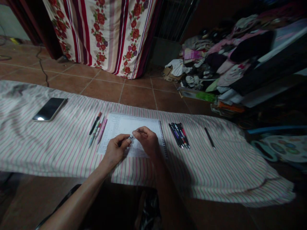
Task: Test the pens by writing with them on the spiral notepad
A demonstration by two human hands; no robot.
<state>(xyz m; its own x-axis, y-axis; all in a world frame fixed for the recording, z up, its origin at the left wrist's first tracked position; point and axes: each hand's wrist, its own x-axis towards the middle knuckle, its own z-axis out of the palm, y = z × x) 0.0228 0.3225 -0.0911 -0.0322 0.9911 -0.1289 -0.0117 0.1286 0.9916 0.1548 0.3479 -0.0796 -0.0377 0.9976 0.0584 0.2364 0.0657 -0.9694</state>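
My left hand (pixel 118 147) and my right hand (pixel 146 140) meet above an open spiral notebook (pixel 144 123) with writing on its page. Both are closed in a pinch at a small dark and white piece (pixel 130 136), mostly hidden by the fingertips; its kind cannot be made out. Left of the notebook lie several pens, among them a pink pen (pixel 102 131) and a black pen with a reddish end (pixel 95 123). Over on the right is a group of several pens (pixel 179 135), dark ones and a red one. Farther right, a single black pen (pixel 210 138) lies apart.
A striped cloth (pixel 227 172) covers the low table. A phone (pixel 50 109) rests at its left. Beyond are a tiled floor (pixel 139 95), a floral curtain (pixel 103 35) and a heap of clothes (pixel 216 60). A paint palette (pixel 285 148) sits past the right end.
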